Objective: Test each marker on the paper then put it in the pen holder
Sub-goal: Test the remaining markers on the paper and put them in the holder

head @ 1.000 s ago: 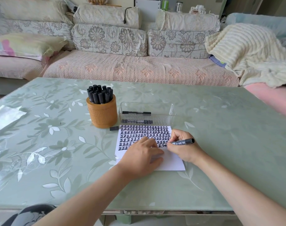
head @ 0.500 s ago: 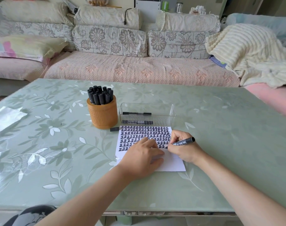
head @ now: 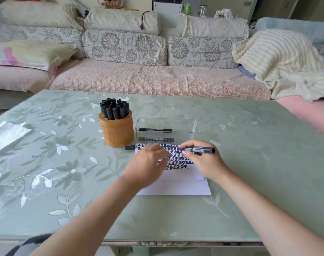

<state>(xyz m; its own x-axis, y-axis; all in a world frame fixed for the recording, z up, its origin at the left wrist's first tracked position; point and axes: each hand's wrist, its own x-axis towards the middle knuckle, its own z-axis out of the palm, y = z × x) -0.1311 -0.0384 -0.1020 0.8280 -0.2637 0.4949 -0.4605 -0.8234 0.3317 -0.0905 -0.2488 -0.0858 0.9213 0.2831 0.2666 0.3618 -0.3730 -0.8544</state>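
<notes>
My right hand [head: 205, 161] holds a black marker [head: 199, 150] level above the white paper [head: 176, 187], its tip pointing left. Rows of black test marks cover the paper's far half. My left hand [head: 146, 163] hovers over the paper's left side, blurred, fingers loose and holding nothing. The marker's black cap [head: 130, 147] lies on the table just left of the paper. An orange pen holder [head: 116, 131] with several black markers stands behind the cap. A clear plastic box [head: 166, 129] behind the paper contains two markers.
The green floral table [head: 250, 163] reaches to a sofa [head: 157, 80] at the back. A shiny clear sheet [head: 7, 133] lies at the table's left edge. A cream blanket [head: 279, 61] drapes the sofa's right end.
My right hand has lifted the marker off the paper and turned it level. My left hand has left its pressing spot on the paper and moved up and left.
</notes>
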